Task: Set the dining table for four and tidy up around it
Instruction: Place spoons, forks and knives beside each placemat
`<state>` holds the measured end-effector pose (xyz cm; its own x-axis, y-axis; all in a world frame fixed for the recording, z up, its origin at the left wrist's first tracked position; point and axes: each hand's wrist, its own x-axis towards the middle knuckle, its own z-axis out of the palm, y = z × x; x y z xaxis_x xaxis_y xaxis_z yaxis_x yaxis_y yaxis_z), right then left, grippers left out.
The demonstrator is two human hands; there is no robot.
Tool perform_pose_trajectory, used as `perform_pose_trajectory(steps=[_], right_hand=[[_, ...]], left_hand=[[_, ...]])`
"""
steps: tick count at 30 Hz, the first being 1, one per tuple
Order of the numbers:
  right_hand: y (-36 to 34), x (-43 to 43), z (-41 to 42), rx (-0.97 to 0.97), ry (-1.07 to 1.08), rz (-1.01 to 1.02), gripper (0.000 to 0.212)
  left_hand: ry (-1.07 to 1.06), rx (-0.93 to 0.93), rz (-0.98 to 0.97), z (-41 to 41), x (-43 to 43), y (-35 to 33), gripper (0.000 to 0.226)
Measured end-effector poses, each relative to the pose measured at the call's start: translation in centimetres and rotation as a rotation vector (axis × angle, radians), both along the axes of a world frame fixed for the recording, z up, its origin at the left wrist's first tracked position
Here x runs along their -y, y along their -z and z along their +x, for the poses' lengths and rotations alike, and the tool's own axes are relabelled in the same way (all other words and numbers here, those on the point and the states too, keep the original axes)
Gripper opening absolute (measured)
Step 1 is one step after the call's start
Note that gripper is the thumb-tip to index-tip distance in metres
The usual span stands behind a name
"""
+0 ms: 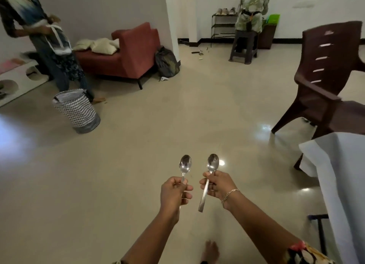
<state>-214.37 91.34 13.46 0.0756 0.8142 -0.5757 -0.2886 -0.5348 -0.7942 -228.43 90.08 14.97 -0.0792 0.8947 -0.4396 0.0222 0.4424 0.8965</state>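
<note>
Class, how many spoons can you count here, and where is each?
2. The left hand holds one spoon; the right hand holds the other spoon. More may be out of view.

One view only. The head camera sits at the wearer's head level, facing forward and down over the floor. The left hand and right hand lie near, at lower centre. Wide-angle coverage reaches the far wall; the bench edge enters at near right.
</note>
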Motion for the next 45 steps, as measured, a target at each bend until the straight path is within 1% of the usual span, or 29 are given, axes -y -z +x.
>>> perform_pose_trajectory(steps=[5,10,16,19,26,29,32,36,41,45], right_hand=[[-0.6,-9.3,5.1,0.014,0.082,-0.005,0.015],[-0.5,-14.3,10.7,0.035,0.201,-0.04,0.019],[1.1,-18.0,19.5,0.043,0.471,-0.09,0.019],[1.6,-20.7,24.3,0.043,0.614,-0.112,0.022],[0.9,-27.5,34.4,0.055,0.895,-0.176,0.023],[0.2,-29.3,37.9,0.045,1.021,-0.17,0.03],[-0.1,-29.4,40.9,0.026,1.154,-0.158,0.028],[0.1,-27.4,44.5,-0.004,1.351,-0.134,0.024],[0.6,-22.6,49.2,-0.079,1.626,-0.086,0.024],[-0.1,-17.8,52.3,-0.092,1.828,-0.054,0.026]], left_hand=[[0.161,-0.021,0.002,4.2,-10.1,-0.5,0.015],[0.285,0.035,-0.04,9.9,-17.6,-0.2,0.009],[0.484,0.058,-0.1,18.9,-26.3,1.4,0.008],[0.62,0.068,-0.111,24.5,-31.2,2.1,0.006],[0.942,0.032,-0.138,35.8,-43.2,1.2,0.01],[1.068,-0.003,-0.142,40.9,-46.9,1.2,0.014],[1.176,-0.012,-0.158,46.8,-47.7,1.2,0.018],[1.364,0.021,-0.185,54.7,-46.6,1.4,0.015],[1.576,0.049,-0.225,64.8,-42.6,1.8,0.018],[1.731,0.009,-0.234,72.4,-38.0,1.0,0.016]])
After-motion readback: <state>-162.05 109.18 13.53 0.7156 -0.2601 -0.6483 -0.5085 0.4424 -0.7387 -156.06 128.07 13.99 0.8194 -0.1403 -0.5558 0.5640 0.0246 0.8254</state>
